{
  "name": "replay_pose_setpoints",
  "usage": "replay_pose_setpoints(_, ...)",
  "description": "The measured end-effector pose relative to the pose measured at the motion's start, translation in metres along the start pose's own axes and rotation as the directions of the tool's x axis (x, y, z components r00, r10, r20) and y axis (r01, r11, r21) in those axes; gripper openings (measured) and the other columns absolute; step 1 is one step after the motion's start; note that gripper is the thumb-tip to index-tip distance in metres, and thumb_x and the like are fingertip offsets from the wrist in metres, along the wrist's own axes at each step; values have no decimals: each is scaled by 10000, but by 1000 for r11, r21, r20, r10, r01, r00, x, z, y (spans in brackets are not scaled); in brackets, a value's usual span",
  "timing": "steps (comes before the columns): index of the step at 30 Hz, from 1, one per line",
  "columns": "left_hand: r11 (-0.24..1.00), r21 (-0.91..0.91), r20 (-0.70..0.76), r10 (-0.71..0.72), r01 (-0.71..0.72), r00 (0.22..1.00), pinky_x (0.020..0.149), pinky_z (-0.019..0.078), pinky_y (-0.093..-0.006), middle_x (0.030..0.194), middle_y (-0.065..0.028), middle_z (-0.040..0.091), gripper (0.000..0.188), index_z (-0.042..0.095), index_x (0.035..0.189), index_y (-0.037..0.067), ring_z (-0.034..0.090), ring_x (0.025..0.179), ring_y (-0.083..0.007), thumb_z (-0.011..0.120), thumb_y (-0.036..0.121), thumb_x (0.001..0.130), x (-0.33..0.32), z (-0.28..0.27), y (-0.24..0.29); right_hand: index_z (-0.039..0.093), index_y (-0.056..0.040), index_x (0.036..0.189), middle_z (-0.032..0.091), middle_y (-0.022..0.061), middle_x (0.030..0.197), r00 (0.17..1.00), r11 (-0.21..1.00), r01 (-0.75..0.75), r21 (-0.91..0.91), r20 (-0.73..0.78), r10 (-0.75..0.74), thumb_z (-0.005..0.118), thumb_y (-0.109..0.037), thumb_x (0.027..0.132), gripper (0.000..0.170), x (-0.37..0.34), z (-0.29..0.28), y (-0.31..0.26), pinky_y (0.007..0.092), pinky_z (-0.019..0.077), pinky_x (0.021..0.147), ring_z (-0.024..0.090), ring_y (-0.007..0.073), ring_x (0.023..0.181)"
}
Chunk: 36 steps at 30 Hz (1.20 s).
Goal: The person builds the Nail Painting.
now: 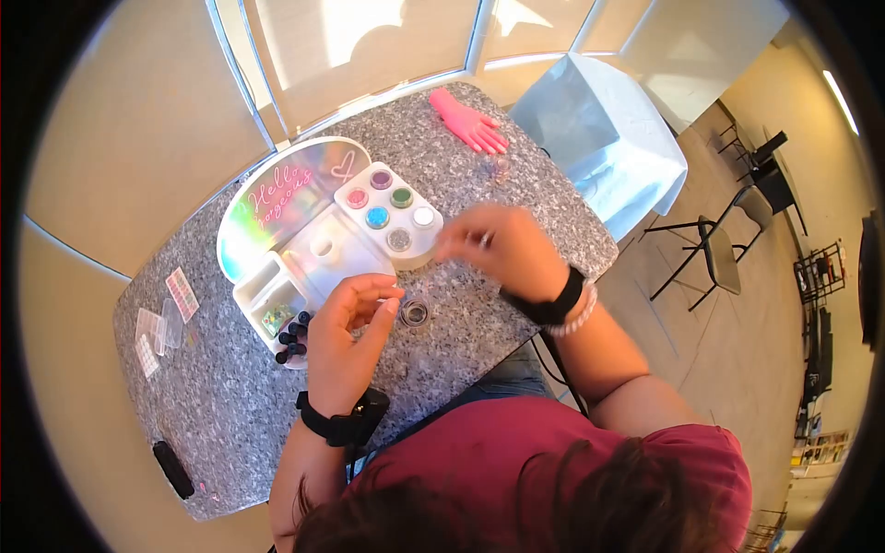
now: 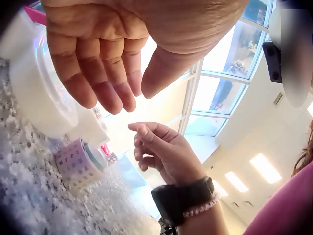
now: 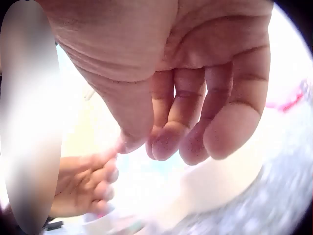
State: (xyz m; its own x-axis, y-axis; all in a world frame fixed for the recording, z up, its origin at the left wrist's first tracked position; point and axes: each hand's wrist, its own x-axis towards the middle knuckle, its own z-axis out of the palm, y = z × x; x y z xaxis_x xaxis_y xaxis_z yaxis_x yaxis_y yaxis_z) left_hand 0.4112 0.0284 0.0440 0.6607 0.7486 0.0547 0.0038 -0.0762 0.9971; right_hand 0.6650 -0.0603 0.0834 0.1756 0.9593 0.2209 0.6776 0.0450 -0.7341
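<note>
My left hand (image 1: 355, 336) hovers at the front of a white case (image 1: 318, 253), fingers loosely bent. Between its thumb and fingers (image 2: 83, 93), nothing shows in the left wrist view. To the right is my right hand (image 1: 507, 249), blurred, beside the case's tray (image 1: 429, 244) of round glitter pots; its fingers (image 3: 232, 129) hang relaxed and hold nothing in the right wrist view. Just right of the left fingertips, a small round container (image 1: 414, 313) stands on the table; its side looks pale purple with a small dark pattern in the left wrist view.
The case's rounded mirror-like lid (image 1: 295, 198) stands raised. Dark-capped bottles (image 1: 293, 341) fill its front left corner. A pink practice hand (image 1: 470, 123) lies at the table's back. Sheets of nail tips (image 1: 182, 295) and a black case (image 1: 172, 468) lie on the left.
</note>
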Motion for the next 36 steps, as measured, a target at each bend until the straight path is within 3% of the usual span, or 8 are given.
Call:
replay_pose_setpoints(3, 1000, -19, 18, -6, 7, 1000, 899, 559, -275, 1158, -70, 826, 253, 713, 1307, 50, 737, 949, -102, 734, 50, 1055, 0, 2, -6, 825, -110, 1125, 794, 132, 1068, 945, 951, -143, -273, -324, 49, 835, -176, 924, 212, 33, -34, 51, 442, 592, 864, 741, 344, 954)
replay_pose_setpoints(5, 999, -41, 28, 2, -1, 1000, 897, 558, -275, 1153, -60, 827, 248, 715, 1303, 47, 736, 938, -101, 735, 56, 1056, -1, 4, -5, 808, -102, 1153, 795, 142, 1089, 938, 804, -51, -593, -305, -166, 821, -159, 916, 244, 50, -50, 112, 474, 587, 904, 739, 373, 1009)
replay_pose_setpoints(9, 997, 68, 52, -26, 23, 998, 913, 555, -282, 1188, -71, 813, 268, 703, 1336, 38, 732, 1018, -112, 733, 103, 1078, -1, 3, -2, 798, -94, 1139, 799, 146, 1113, 968, 821, -181, -541, -246, 51, 799, -131, 907, 235, 65, -56, 152, 506, 576, 938, 733, 398, 1046)
replay_pose_setpoints(15, 1000, -7, 45, -14, 14, 999, 993, 566, -328, 1315, -106, 777, 364, 662, 1423, 35, 726, 1157, -156, 739, 139, 1083, -2, 2, 6, 713, -37, 1103, 690, 120, 889, 971, 987, -57, -153, -239, 19, 777, -71, 923, 194, 15, -24, -4, 423, 575, 782, 690, 293, 870)
replay_pose_setpoints(21, 984, -158, 6, 89, -87, 996, 1025, 600, -327, 1274, -111, 795, 467, 670, 1422, -6, 764, 1142, -170, 840, 120, 1006, -5, 8, 0, 697, -73, 1135, 693, 119, 988, 965, 922, 210, -324, -84, -249, 883, -132, 848, 347, -26, 42, -59, 459, 566, 815, 684, 348, 950)
replay_pose_setpoints(27, 942, -311, 151, -86, 130, 985, 1004, 610, -306, 1244, -110, 795, 366, 685, 1409, -41, 754, 1128, -144, 751, 94, 1075, 4, -9, 1, 761, -113, 1186, 697, 86, 1093, 915, 916, 381, -125, -92, -393, 863, -64, 845, 360, -15, 35, -54, 448, 576, 892, 687, 343, 1028)
replay_pose_setpoints(31, 946, -263, 291, -108, 189, 950, 1030, 611, -338, 1237, -144, 802, 445, 596, 1532, -37, 764, 1152, -181, 681, 103, 1118, 6, -15, -2, 800, -135, 1167, 701, 74, 1119, 914, 908, 403, -111, -3, -406, 859, -33, 837, 350, -15, 24, -45, 436, 579, 901, 686, 326, 1020)
replay_pose_setpoints(36, 945, -281, 271, -90, 168, 958, 1029, 623, -360, 1220, -197, 811, 584, 439, 1659, 7, 784, 1165, -218, 658, 112, 1127, 5, -15, 12, 784, -90, 1091, 697, 88, 1127, 897, 906, 393, -160, -153, -416, 823, 12, 886, 233, -15, 22, -39, 407, 570, 865, 693, 310, 991)
